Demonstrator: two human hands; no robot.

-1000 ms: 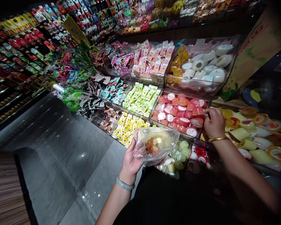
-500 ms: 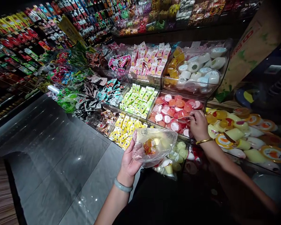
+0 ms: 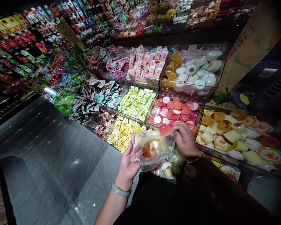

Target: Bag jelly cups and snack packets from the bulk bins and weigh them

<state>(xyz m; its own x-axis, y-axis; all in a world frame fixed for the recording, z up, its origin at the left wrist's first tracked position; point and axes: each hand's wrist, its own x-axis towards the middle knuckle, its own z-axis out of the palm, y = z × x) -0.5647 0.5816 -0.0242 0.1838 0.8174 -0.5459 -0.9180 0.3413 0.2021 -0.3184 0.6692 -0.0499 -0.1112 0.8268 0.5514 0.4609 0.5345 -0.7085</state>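
My left hand (image 3: 128, 162) is closed on the side of a clear plastic bag (image 3: 140, 159), whose mouth gapes upward. Inside the bag lie orange and pale yellow jelly cups (image 3: 148, 149). Pinched in the fingers of my right hand (image 3: 184, 140) is a red jelly cup (image 3: 165, 129), held over the bag's right rim. Behind it stands a clear bin (image 3: 152, 109) with several more red and pink jelly cups (image 3: 176, 109).
Further bins hold green packets (image 3: 137, 100), yellow packets (image 3: 124, 131), pink packets (image 3: 147, 62) and white cups (image 3: 196, 70). Larger yellow jelly cups (image 3: 234, 137) fill the right side. A cardboard box (image 3: 244, 53) stands at the right. Grey floor tiles (image 3: 53, 156) stretch at the left.
My right hand has come away from the red jelly bin, moving left and down to the bag with a red jelly cup. My left hand keeps its hold on the bag.
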